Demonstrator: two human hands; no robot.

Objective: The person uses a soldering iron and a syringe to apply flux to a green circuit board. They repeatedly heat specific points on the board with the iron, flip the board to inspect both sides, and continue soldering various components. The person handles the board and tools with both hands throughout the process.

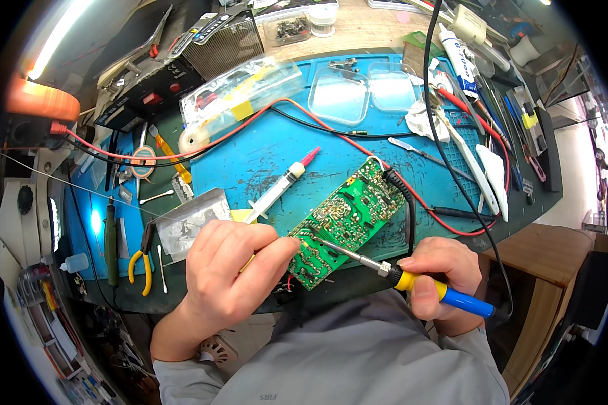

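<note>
Over blue mat [230, 169], cabinet [550, 248] rightward | board [355, 209] | right hand [446, 266] clamps iron [407, 280] | left hand [228, 266] pinched

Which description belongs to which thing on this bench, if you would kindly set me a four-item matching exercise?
Things:
1. Soldering iron
2. Circuit board
3. Syringe
4. Pliers

Descriptions:
A. Pink tip
B. Two yellow handles
C. Held in the right hand
D. Green, with small components

Pairs: 1-C, 2-D, 3-A, 4-B
</note>
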